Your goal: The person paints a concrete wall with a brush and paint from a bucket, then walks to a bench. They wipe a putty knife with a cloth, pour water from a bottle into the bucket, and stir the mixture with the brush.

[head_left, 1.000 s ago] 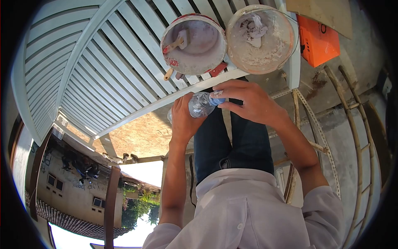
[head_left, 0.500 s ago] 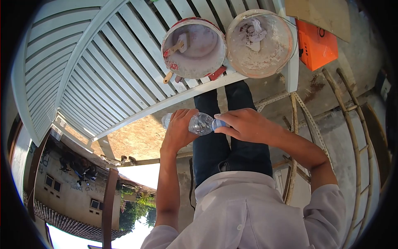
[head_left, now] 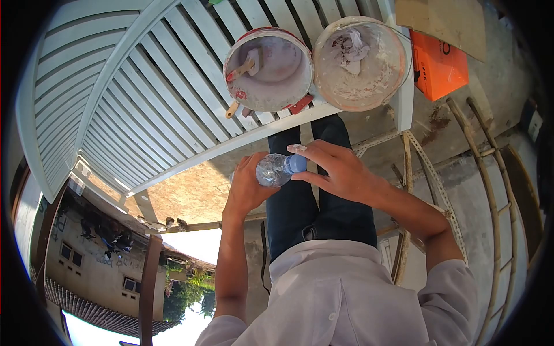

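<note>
A clear plastic bottle [head_left: 271,170] lies roughly level above my legs, its blue cap [head_left: 296,164] pointing right. My left hand [head_left: 247,183] is wrapped round the bottle's body. My right hand [head_left: 332,170] is at the cap end, thumb and index finger apart on either side of the cap, with a gap visible between the fingers and the cap. White residue marks a fingertip of that hand.
On the white slatted bench [head_left: 167,81] stand a bucket [head_left: 283,72] with a brush [head_left: 242,70] inside and another bucket [head_left: 375,86] holding a crumpled scrap. An orange box [head_left: 441,69] is at upper right, near a bamboo ladder [head_left: 487,167].
The fingers of my right hand have opened away from the cap. The cap now shows fully, and the bottle's capped end is turned more towards the camera.
</note>
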Motion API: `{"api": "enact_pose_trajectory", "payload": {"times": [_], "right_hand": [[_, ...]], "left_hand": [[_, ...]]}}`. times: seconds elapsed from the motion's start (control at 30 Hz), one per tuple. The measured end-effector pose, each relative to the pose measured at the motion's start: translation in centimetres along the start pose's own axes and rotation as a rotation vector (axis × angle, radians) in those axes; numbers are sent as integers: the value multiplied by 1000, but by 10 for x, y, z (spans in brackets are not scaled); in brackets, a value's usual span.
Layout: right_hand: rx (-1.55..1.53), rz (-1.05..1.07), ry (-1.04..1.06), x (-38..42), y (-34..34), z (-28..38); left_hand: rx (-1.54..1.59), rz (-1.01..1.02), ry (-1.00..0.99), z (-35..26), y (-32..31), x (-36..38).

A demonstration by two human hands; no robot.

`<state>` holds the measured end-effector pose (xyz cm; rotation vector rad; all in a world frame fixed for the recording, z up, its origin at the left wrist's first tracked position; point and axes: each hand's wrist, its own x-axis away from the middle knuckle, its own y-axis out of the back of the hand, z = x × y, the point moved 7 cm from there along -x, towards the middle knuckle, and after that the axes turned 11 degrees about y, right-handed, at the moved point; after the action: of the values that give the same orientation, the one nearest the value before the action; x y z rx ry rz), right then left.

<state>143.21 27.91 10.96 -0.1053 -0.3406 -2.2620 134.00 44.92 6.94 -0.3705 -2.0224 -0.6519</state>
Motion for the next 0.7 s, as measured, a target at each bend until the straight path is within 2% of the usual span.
{"api": "enact_pose_trajectory", "payload": {"times": [0.13, 0.23, 0.33, 0.63, 0.7], "right_hand": [[100, 24, 218, -2, 5, 15], [128, 117, 277, 2, 1, 15], [65, 157, 220, 0, 5, 14], [151, 205, 337, 14, -1, 23], [103, 207, 288, 16, -4, 21]], "left_hand": [[-24, 39, -14, -1, 1, 0], [-48, 58, -32, -3, -1, 1], [-16, 99, -30, -2, -5, 4], [6, 344, 47, 1, -15, 8], [35, 419, 75, 6, -19, 10]]}}
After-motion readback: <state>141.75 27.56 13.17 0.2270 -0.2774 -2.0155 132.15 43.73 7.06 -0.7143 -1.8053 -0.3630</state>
